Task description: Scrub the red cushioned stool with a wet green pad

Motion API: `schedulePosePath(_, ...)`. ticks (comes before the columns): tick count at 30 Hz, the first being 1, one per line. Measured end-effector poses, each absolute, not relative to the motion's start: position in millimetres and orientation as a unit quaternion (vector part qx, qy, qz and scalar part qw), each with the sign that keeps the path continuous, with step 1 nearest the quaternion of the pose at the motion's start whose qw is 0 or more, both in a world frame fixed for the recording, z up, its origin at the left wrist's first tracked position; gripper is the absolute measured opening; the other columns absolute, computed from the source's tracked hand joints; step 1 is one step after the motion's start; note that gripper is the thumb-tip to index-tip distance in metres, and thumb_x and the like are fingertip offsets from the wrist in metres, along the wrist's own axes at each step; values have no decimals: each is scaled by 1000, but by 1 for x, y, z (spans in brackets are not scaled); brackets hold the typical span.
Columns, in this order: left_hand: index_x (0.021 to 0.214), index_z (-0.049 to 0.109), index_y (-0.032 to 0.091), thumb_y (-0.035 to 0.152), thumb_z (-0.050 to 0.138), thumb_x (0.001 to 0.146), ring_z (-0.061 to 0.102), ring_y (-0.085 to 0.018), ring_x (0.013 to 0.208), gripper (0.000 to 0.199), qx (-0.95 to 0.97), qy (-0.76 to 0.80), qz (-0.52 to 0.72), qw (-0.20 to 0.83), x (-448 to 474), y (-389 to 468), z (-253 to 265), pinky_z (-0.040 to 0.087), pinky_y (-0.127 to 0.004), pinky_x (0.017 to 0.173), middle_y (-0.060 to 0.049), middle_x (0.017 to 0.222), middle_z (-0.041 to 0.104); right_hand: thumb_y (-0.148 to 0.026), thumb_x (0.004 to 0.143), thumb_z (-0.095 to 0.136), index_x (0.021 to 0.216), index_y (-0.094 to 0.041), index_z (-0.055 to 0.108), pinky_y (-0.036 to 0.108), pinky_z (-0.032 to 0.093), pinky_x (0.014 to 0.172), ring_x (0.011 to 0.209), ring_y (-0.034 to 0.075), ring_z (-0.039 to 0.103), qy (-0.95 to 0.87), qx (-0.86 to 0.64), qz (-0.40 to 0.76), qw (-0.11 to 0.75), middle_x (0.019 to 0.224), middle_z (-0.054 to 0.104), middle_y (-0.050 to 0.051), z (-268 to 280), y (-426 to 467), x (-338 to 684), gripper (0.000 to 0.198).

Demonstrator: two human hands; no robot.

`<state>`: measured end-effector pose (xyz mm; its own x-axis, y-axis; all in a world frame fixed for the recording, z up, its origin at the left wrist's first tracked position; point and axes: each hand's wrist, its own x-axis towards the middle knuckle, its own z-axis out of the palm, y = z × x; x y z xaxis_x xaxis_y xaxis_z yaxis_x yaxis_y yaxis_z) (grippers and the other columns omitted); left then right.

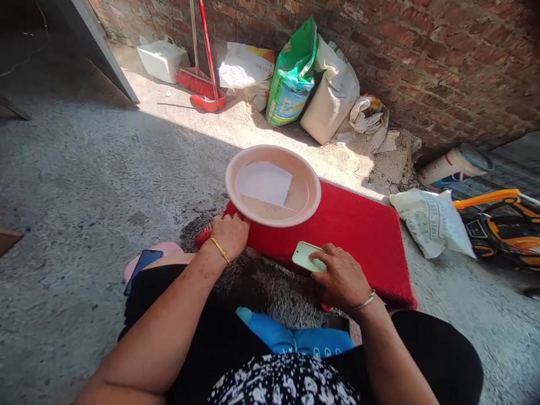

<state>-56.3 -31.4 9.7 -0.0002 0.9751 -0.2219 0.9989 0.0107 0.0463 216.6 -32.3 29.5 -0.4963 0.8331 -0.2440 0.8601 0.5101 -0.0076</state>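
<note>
A red plush mat lies before my knees over a low, flat support. My left hand is at its near left edge, fingers bent over the red pile just below the basin rim; the fingertips are partly hidden. In my right hand is a pale green scrubbing brush, flat back up, over the mat's near edge. Its underside is hidden. A pink basin stands on the mat's far left part, with clear water and a bright white patch in it.
Wet dark ground lies between my legs, beside blue cloth. A phone rests at my left thigh. Along the brick wall stand a broom, a dustpan, sacks and a bucket. A toy excavator is at right.
</note>
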Motion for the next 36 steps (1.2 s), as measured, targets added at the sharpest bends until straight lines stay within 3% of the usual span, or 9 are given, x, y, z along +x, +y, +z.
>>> schedulePosePath(3, 114, 62, 15, 17, 40, 85, 61, -33, 95, 36, 699, 707, -63, 85, -57, -34, 9, 44, -48, 78, -20, 106, 63, -36, 80, 61, 102, -26, 67, 31, 37, 77, 86, 20, 53, 850, 519, -39, 79, 96, 57, 7, 37, -27, 237, 25)
schedulePosePath(8, 115, 61, 15, 17, 38, 85, 61, -33, 92, 38, 708, 699, -76, 71, -57, -32, 7, 44, -47, 75, -19, 104, 63, -38, 81, 61, 109, -26, 65, 29, 39, 80, 94, 20, 53, 847, 524, -86, 6, 107, 57, 7, 18, -9, 209, 30)
schedulePosePath(17, 118, 60, 14, 18, 39, 83, 61, -32, 92, 41, 709, 694, -104, 71, -52, -26, 1, 44, -47, 75, -21, 108, 62, -35, 80, 63, 106, -24, 67, 29, 41, 78, 92, 20, 56, 808, 583, -79, 8, 104, 59, 8, 13, 11, 237, 28)
schedulePosePath(26, 116, 62, 15, 21, 43, 86, 62, -32, 95, 36, 729, 670, -125, 59, -50, -22, 9, 47, -44, 76, -20, 106, 66, -34, 78, 67, 112, -26, 65, 28, 41, 86, 98, 18, 55, 822, 549, -149, -23, 108, 58, 6, 2, 19, 197, 35)
schedulePosePath(32, 121, 60, 16, 25, 49, 86, 61, -34, 99, 38, 744, 652, -129, 67, -40, -20, 13, 47, -45, 78, -20, 107, 67, -33, 78, 65, 111, -24, 66, 30, 43, 85, 100, 19, 57, 754, 644, -132, 5, 111, 58, 7, 5, 1, 321, 34)
schedulePosePath(36, 125, 57, 20, 25, 50, 85, 62, -33, 98, 40, 749, 645, -133, 75, -39, -20, 6, 47, -46, 78, -18, 104, 68, -38, 78, 62, 110, -21, 69, 37, 45, 81, 95, 26, 60, 639, 764, -35, 80, 104, 61, 12, 13, -25, 419, 36)
